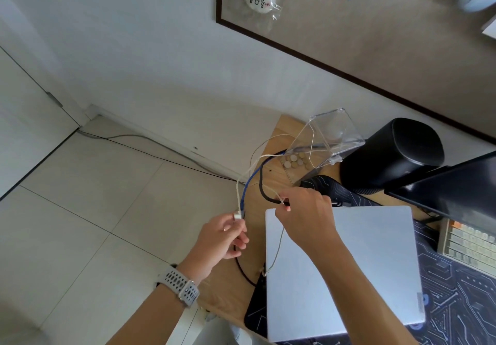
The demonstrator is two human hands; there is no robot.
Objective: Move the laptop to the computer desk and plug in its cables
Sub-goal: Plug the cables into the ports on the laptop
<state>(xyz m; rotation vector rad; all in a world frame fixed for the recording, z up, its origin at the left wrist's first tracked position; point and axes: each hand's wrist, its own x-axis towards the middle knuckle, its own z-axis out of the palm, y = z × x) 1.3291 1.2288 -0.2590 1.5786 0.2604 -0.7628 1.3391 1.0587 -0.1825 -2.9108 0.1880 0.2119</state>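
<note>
Silver and shut, the laptop already lies flat on the computer desk, on top of a dark desk mat with thin line patterns. So the moving part looks done, and the plugging in is what is left. A thin white cable hangs down to the laptop's left edge and may already be in, but the spot is too small to be sure. The right hand is over the laptop's far left corner, and its fingertips pinch a thick black cable near its end. The left hand is just off the desk's edge, with a watch on its wrist, and it pinches a small white plug on another pale cable. A blue cable runs beside that one. These cables still need to go into the laptop, I think. Behind the laptop stand a clear plastic box with coins in it and a round black speaker. A keyboard and the edge of a dark screen are on the right.
</note>
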